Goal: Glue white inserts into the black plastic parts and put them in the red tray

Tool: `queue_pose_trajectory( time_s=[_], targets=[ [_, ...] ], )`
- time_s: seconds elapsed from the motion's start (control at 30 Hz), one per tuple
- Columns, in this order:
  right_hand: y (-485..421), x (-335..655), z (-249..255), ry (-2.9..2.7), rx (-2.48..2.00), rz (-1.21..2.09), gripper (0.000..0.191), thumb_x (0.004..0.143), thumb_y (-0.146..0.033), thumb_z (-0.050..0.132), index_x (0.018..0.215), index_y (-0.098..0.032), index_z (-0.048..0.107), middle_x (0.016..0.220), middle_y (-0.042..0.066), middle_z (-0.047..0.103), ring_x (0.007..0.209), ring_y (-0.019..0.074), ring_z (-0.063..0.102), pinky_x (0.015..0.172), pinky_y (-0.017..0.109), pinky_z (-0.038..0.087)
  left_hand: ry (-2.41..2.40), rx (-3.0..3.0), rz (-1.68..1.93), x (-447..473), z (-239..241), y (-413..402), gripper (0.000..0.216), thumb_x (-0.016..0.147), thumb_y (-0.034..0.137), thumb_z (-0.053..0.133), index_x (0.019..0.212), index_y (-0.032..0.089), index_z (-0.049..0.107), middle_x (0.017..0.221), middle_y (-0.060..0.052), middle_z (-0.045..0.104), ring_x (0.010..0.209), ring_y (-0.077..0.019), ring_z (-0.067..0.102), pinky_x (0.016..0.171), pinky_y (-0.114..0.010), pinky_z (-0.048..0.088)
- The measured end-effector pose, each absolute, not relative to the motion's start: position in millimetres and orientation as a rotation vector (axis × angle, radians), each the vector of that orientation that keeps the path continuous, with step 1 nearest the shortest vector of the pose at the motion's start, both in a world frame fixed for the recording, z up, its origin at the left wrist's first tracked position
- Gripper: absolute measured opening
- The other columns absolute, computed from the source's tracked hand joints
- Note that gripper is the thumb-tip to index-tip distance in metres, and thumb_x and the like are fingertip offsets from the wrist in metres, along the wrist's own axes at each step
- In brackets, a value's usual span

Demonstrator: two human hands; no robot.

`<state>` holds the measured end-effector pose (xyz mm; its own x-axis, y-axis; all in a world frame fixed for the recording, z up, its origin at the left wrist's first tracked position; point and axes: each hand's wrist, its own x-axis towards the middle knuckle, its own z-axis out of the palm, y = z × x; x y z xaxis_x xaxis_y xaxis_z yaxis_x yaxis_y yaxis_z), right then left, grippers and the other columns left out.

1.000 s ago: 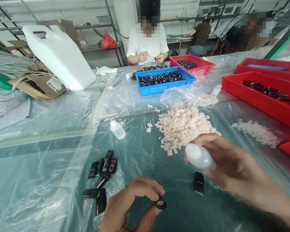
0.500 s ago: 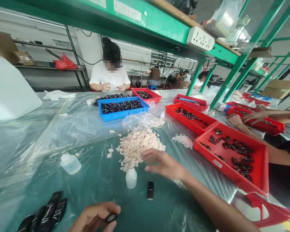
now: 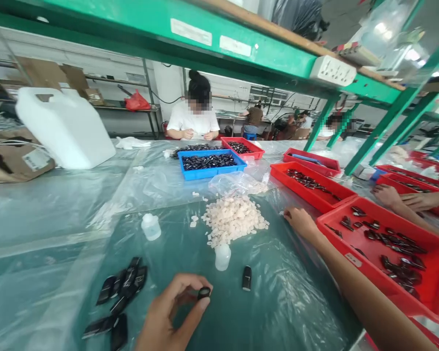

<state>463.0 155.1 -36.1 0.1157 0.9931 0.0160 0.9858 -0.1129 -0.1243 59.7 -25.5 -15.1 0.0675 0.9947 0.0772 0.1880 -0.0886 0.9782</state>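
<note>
My left hand (image 3: 177, 309) pinches a small black ring-shaped part (image 3: 204, 292) between thumb and fingers, its round opening turned up. Reaching far to the right, my right hand (image 3: 302, 222) has its fingers drawn together low on the plastic-covered table, where the small translucent pieces lie; whatever they grip is hidden. Between the hands, a black glossy oblong piece (image 3: 246, 278) lies alone. Behind it stands a small white cap-like container (image 3: 223, 257), against a heap of cream-coloured small blocks (image 3: 234, 219). More black oblong pieces (image 3: 128, 282) are grouped left of my left hand.
A small translucent bottle (image 3: 151, 227) stands at left, with a white jerrycan (image 3: 73, 129) behind. A blue tray (image 3: 212, 173) and red trays (image 3: 336, 219) hold black parts. A co-worker (image 3: 193, 114) sits opposite; another person's hands (image 3: 389, 195) are at right.
My right hand has moved from beside the cream heap rightward to the translucent pieces, and its fingers have closed. My left hand still holds the black part. The camera view has shifted left.
</note>
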Motion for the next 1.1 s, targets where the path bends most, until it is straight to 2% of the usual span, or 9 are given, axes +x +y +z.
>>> queue_pose_trajectory(
  time_s=[0.1,0.27,0.63,0.8,0.93,1.1],
  targets=[
    [161,465,-39,-2.067,-2.312,0.082,0.027,0.103,-0.037,0.065,0.123,-0.019,0.065,0.124,0.008,0.067,0.106,0.0223,0.068,0.091,0.043,0.06,1.25,1.492,1.093,59,-7,-27,0.014,0.096,0.042,0.067,0.09,0.029,0.064,0.094,-0.001,0.076,0.086,-0.0217,0.075,0.072,-0.028,0.061],
    [171,470,-43,-2.152,-2.278,0.087,0.028,0.102,-0.036,0.066,0.122,-0.018,0.065,0.121,0.008,0.068,0.104,0.0219,0.069,0.089,0.042,0.06,1.255,1.507,1.075,60,-4,-31,0.007,0.096,0.032,0.061,0.09,0.029,0.064,0.095,0.0,0.076,0.085,-0.0189,0.073,0.074,-0.027,0.058],
    [141,471,-53,-2.134,-1.951,0.107,0.022,0.103,-0.036,0.064,0.116,-0.018,0.067,0.118,0.007,0.069,0.101,0.0202,0.069,0.09,0.041,0.06,1.315,1.535,0.964,57,-9,-29,0.012,0.098,0.036,0.058,0.091,0.03,0.065,0.095,-0.001,0.073,0.086,-0.0214,0.07,0.074,-0.029,0.055],
    [114,455,-52,-2.11,-1.758,0.242,0.022,0.104,-0.037,0.063,0.116,-0.018,0.067,0.113,0.006,0.07,0.093,0.0183,0.07,0.082,0.037,0.062,1.342,1.561,0.897,57,-16,-22,0.01,0.098,0.035,0.058,0.091,0.031,0.064,0.098,-0.001,0.074,0.092,-0.0231,0.071,0.077,-0.032,0.056],
    [101,438,-53,-2.178,-1.606,0.31,0.019,0.105,-0.035,0.061,0.113,-0.019,0.068,0.113,0.006,0.07,0.092,0.017,0.069,0.083,0.036,0.061,1.341,1.581,0.878,58,-18,-20,0.011,0.099,0.032,0.056,0.09,0.03,0.062,0.099,-0.001,0.074,0.094,-0.0231,0.072,0.079,-0.033,0.057],
    [98,429,-58,-2.304,-1.53,0.298,0.018,0.105,-0.034,0.061,0.109,-0.018,0.068,0.107,0.005,0.07,0.083,0.0142,0.067,0.075,0.032,0.061,1.334,1.613,0.862,58,-16,-22,0.011,0.099,0.032,0.057,0.091,0.029,0.063,0.097,-0.002,0.074,0.09,-0.0231,0.072,0.078,-0.033,0.058]
  ],
)
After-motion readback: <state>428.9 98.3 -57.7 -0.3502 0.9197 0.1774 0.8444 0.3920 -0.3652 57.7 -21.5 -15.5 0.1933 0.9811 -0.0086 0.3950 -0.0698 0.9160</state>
